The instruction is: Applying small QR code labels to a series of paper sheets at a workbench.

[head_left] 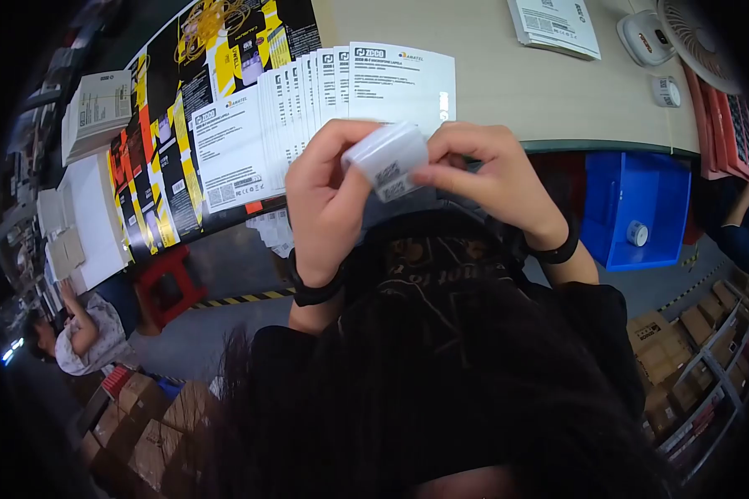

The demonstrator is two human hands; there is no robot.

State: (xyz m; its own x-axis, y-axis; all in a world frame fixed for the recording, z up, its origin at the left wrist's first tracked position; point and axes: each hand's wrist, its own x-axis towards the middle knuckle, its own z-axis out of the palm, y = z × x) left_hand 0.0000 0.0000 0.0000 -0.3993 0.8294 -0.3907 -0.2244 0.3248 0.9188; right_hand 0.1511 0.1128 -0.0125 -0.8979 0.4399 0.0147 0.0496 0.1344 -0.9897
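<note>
A roll of white stickers is held up in front of my chest, over the table's near edge. My left hand is closed around its left side. From the other side, my right hand pinches at the roll's lower right, by a sticker with small dark square codes. Just beyond my hands, a row of overlapping white printed cards lies fanned across the table, reaching right to a fully exposed card.
A stack of cards lies at the far right, near a white device, a small roll and a fan. Below the table edge is a blue bin. Another stack stands left; co-workers are at both sides.
</note>
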